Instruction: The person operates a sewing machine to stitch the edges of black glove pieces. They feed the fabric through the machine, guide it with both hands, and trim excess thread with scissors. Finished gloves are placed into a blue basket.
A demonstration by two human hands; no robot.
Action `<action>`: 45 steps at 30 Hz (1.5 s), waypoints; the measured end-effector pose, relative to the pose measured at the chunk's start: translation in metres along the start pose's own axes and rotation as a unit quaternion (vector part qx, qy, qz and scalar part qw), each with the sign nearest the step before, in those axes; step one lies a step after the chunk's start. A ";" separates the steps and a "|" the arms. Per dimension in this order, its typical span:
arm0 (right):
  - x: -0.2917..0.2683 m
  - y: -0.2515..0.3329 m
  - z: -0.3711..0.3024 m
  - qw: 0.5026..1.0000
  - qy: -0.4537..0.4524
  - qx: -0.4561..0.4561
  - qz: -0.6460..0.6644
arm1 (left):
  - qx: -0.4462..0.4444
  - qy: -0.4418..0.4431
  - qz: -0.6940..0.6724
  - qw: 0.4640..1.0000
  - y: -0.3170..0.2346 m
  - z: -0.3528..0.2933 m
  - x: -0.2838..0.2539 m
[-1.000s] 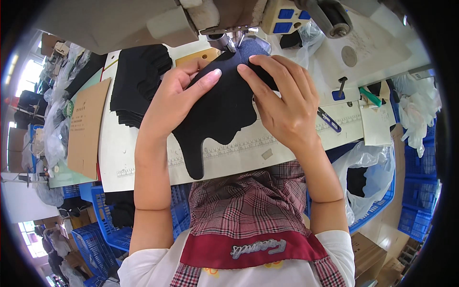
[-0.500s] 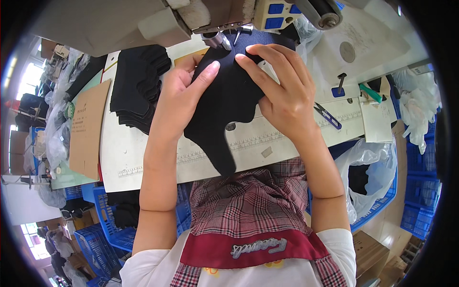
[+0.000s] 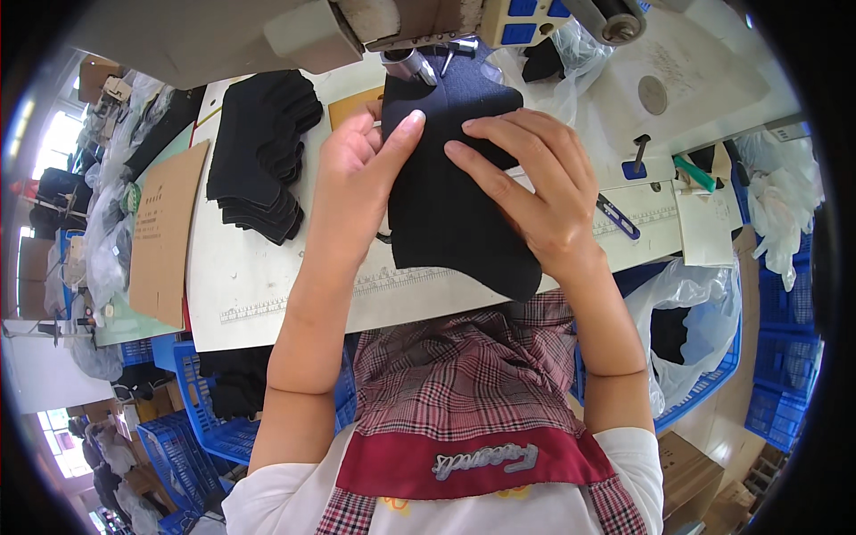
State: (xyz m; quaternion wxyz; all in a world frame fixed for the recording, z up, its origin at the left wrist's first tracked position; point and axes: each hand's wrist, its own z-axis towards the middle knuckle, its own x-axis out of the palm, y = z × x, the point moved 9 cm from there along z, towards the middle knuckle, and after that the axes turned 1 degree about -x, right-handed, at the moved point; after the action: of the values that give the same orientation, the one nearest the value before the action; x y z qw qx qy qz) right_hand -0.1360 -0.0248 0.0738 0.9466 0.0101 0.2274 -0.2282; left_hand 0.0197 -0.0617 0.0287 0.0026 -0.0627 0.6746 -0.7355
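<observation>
A black fabric piece (image 3: 459, 209) lies on the white sewing table, its far end under the presser area of a sewing machine (image 3: 415, 67). At its left edge, my left hand (image 3: 361, 174) is closed, with the thumb on top and the other fingers curled by the edge. On the right side of the cloth rests my right hand (image 3: 548, 183), fingers stretched out and touching the surface; its thumb is mostly hidden. To the left of my left hand lies a fanned stack of black fabric pieces (image 3: 259, 152).
Thread snips (image 3: 618, 217) lie right of my right hand, near a ruler strip (image 3: 392, 281) along the table. A cardboard sheet (image 3: 167, 232) stands at the left. Blue baskets (image 3: 201, 410) and a plastic-lined basket (image 3: 727, 357) flank my lap. The machine body overhangs the far side.
The fabric has turned under the machine; its narrow tail no longer hangs toward me and a wide, curved end now lies near my right wrist. Both hands have moved slightly nearer to me.
</observation>
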 end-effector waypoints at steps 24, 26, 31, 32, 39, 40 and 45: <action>-0.013 -0.002 0.012 0.991 0.108 0.071 0.015 | 0.492 -0.076 0.402 0.768 -0.043 -0.050 0.015; -0.006 -0.002 0.013 0.990 0.113 0.078 -0.009 | 0.490 -0.082 0.400 0.770 -0.044 -0.047 0.015; 0.006 -0.007 0.014 0.992 0.106 0.057 -0.045 | 0.488 -0.096 0.407 0.766 -0.044 -0.041 0.016; 0.007 -0.007 0.013 0.992 0.101 0.053 -0.053 | 0.489 -0.099 0.406 0.765 -0.044 -0.040 0.015; 0.009 -0.008 0.015 0.992 0.070 0.033 -0.099 | 0.491 -0.128 0.393 0.767 -0.042 -0.033 0.013; 0.010 -0.009 0.015 0.992 0.065 0.031 -0.099 | 0.492 -0.131 0.389 0.767 -0.041 -0.033 0.013; 0.011 -0.012 0.016 0.994 0.043 0.028 -0.097 | 0.469 -0.154 0.394 0.775 -0.040 -0.032 0.015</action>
State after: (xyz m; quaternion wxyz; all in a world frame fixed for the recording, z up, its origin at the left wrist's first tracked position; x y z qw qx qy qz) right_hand -0.1258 -0.0427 0.0840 0.9088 0.0238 0.2611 -0.3245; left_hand 0.0053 -0.0275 0.0666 0.4257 0.1050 0.2019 -0.8758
